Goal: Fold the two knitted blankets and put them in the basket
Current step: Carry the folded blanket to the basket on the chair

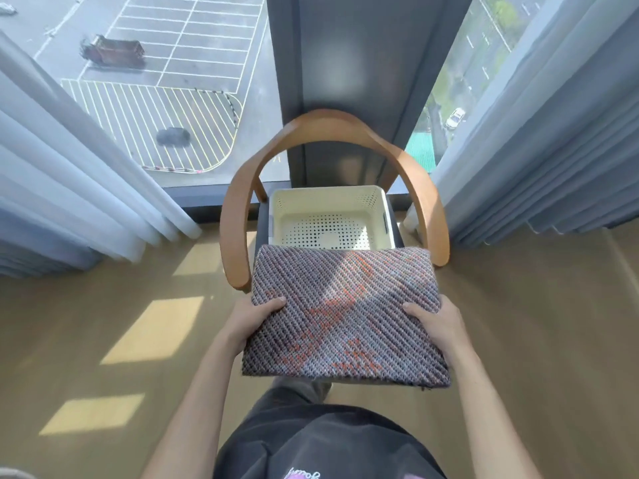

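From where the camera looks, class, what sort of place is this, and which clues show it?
Probably an upper-floor room, perhaps a flat or hotel: long curtains frame a tall window looking down on a car park, and a wooden chair stands by it.

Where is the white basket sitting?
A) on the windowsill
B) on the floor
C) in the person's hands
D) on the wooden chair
D: the basket sits on the seat of the wooden chair, inside its curved back. The left hand and the right hand hold the blanket, not the basket.
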The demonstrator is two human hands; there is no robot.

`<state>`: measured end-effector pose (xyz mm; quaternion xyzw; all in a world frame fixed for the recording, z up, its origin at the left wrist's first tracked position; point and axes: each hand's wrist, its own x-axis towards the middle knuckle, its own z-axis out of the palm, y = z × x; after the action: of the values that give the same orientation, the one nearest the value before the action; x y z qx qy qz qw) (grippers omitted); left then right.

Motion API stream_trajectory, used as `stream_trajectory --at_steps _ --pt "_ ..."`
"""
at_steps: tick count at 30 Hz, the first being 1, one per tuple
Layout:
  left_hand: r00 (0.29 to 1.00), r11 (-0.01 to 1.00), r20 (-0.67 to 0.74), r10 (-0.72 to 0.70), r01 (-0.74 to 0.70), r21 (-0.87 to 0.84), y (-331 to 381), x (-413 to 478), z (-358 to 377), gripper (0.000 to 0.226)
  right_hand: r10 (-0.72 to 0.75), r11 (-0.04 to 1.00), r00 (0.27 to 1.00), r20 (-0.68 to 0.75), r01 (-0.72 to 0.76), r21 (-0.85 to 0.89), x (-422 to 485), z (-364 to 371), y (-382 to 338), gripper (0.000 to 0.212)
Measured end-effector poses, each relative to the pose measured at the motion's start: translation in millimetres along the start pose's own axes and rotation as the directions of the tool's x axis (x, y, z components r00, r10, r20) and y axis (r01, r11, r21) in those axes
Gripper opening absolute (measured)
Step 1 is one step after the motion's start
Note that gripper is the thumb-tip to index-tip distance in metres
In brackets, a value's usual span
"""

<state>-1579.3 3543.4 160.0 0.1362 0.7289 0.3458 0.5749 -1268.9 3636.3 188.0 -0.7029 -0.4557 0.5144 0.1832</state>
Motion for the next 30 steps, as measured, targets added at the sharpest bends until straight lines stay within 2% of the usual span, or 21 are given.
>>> stream_trajectory --at_steps 4,7,11,14,17,20,26,30 --pt "1.0 0.999 -0.017 -0.003 0.004 0.052 53.0 40.0 5.3 0.049 -0.012 0.999 1.0 -0.002 0.012 -0.036 49.4 2.6 -40.8 0.034" --pt "1.0 0.999 -0.017 -0.005 0.005 0.037 86.1 66.9 15.3 0.046 -0.002 1.0 1.0 -0.031 0.002 0.002 85.2 3.0 -63.2 0.037" --pt "0.999 1.0 -0.04 -0.022 0.023 0.017 125.0 108.7 35.4 0.03 0.013 1.0 0.999 -0.032 -0.014 -0.019 139.5 -4.3 -91.1 0.037" --pt "0.996 0.998 -0.089 -0.002 0.007 0.054 153.1 143.1 58.8 0.039 -0.014 0.999 0.998 -0.066 0.011 -0.043 181.1 -14.2 -110.8 0.035" --pt "0.994 1.0 -0.109 0.012 -0.011 0.015 177.5 172.8 86.5 0.04 -0.034 0.997 0.995 -0.097 0.027 -0.075 220.3 -25.8 -131.0 0.036" --pt "0.993 1.0 -0.114 0.016 -0.017 -0.015 191.2 196.2 104.6 0.033 -0.042 0.994 0.994 -0.104 0.032 -0.1 249.7 -30.9 -145.9 0.037" --pt "0.991 0.996 -0.127 -0.049 0.04 -0.075 191.8 236.5 107.0 0.039 -0.093 0.989 0.992 -0.087 0.082 -0.12 279.5 -14.6 -149.9 0.041" --pt "0.992 0.992 -0.111 -0.056 0.043 -0.115 198.6 253.8 112.7 0.03 -0.087 0.991 0.987 -0.137 0.072 -0.111 284.8 -8.7 -150.5 0.038"
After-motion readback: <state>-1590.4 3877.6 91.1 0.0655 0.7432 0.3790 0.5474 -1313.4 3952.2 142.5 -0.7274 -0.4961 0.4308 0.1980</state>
